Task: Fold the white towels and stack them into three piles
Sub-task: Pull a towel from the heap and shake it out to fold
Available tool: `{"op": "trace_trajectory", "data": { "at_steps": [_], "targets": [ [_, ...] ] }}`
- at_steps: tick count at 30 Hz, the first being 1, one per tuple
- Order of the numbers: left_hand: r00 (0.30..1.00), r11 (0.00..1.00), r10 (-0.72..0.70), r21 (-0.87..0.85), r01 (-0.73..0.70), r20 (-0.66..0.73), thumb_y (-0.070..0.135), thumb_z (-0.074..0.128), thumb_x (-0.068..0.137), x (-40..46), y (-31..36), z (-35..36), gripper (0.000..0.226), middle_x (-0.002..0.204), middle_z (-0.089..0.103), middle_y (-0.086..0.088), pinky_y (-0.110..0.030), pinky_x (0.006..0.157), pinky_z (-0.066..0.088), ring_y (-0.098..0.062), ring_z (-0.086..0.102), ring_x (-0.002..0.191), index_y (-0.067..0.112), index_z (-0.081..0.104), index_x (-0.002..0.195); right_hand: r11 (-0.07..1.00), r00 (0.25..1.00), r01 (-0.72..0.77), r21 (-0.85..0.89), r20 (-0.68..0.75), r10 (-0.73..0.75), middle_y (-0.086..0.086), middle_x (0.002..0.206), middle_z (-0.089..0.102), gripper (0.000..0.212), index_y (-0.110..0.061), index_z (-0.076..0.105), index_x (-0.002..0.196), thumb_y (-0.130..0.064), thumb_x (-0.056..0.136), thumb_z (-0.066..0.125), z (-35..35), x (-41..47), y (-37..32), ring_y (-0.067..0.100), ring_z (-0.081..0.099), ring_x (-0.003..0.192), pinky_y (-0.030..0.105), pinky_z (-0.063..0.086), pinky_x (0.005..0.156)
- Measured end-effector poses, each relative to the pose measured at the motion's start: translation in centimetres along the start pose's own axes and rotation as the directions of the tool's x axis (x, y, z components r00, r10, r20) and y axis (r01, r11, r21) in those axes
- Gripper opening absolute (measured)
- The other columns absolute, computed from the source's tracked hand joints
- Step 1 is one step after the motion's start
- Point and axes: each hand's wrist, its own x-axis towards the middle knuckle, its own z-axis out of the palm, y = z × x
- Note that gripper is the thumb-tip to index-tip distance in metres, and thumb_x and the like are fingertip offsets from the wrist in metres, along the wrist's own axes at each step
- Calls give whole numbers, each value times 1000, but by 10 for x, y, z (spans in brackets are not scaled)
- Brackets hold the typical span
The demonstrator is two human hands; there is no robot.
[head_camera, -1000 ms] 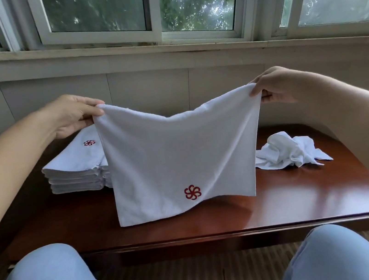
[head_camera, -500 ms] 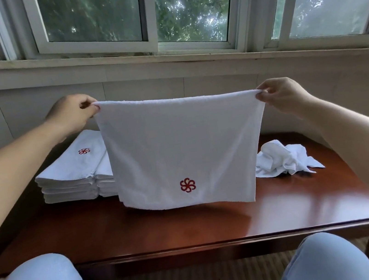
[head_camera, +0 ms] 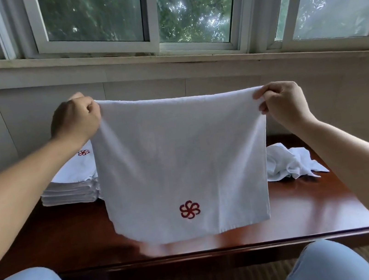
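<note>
Two hands pinch the top corners of one white towel (head_camera: 180, 164): the left hand (head_camera: 74, 119) has its fingers curled tightly on its corner, the right hand (head_camera: 284, 102) nips the other between thumb and fingertips. The towel hangs flat above the wooden table (head_camera: 299, 213), its lower edge near the table top. To fold well, I think both corners should stay level and the cloth taut. On the table's left stands a folded stack (head_camera: 70, 189); on its right lies a crumpled towel (head_camera: 288, 162).

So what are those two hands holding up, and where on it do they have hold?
One white towel, spread out and hanging above the table. The left hand pinches its top left corner, the right hand its top right corner.
</note>
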Motion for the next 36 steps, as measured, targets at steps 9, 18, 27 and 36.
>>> {"op": "trace_trajectory", "data": {
  "at_steps": [9,18,27,36],
  "targets": [
    [636,971,-209,235,45,742,35,58,95,-108,-37,120,61,157,14,-1,-43,112,31,-29,15,145,32,37,153,842,656,39,-539,649,385,0,153,50,46,-22,56,144,-22,98,64,115,-56,115,16,52,130,24,38,98],
    [509,970,-240,190,149,827,36,65,94,-196,-71,135,41,114,53,2,-33,83,50,-17,60,97,23,58,132,863,603,57,-502,706,371,-5,118,55,41,-28,66,127,-28,88,76,125,-134,204,15,55,106,32,43,84],
    [396,906,-408,310,289,822,35,83,81,-193,-62,131,61,43,25,8,-30,53,20,-16,27,46,17,32,52,618,588,-205,-759,410,697,10,111,62,48,-12,50,114,-34,84,81,95,-134,196,30,67,88,41,61,76],
    [312,881,-391,254,398,866,22,73,93,-185,-65,119,24,85,70,-11,-32,67,50,-22,63,74,4,61,82,609,443,-453,-651,428,788,12,72,66,26,7,71,95,-14,83,83,73,-137,200,19,60,56,26,55,56]
  ]
}}
